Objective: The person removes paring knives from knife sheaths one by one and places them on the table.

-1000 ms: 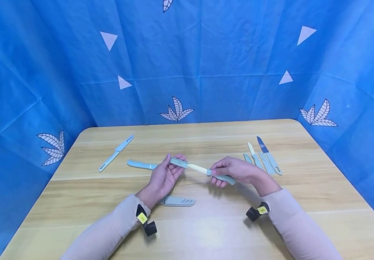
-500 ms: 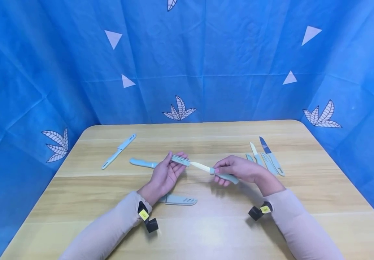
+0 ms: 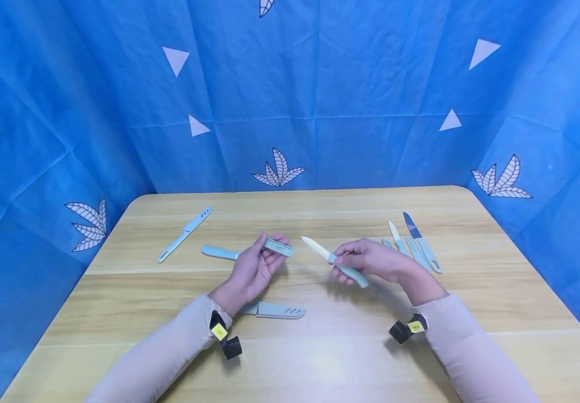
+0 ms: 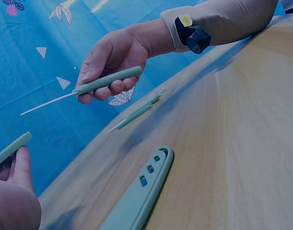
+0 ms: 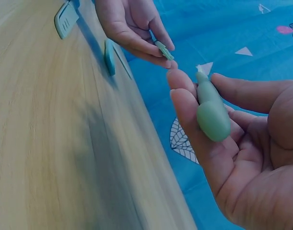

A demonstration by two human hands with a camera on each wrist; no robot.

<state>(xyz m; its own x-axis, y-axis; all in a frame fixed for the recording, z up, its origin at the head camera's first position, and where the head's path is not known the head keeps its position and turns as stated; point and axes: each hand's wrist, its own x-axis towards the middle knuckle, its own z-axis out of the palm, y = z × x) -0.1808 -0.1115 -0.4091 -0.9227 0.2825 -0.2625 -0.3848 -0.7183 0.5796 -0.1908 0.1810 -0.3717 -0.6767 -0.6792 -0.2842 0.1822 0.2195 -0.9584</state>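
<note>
Over table (image 3: 320,358), right hand (image 3: 373,259), pinching knife (image 3: 331,258)

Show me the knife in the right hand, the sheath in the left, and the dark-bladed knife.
Held knife (image 4: 95,85): left wrist view, front part of its handle.
Held sheath (image 3: 278,247): head view, middle of its side.
Dark-bladed knife (image 3: 421,243): head view, handle near the blade.

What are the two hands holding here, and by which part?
The right hand holds a knife by its handle; the left hand holds a sheath by the end farther from that knife.
</note>
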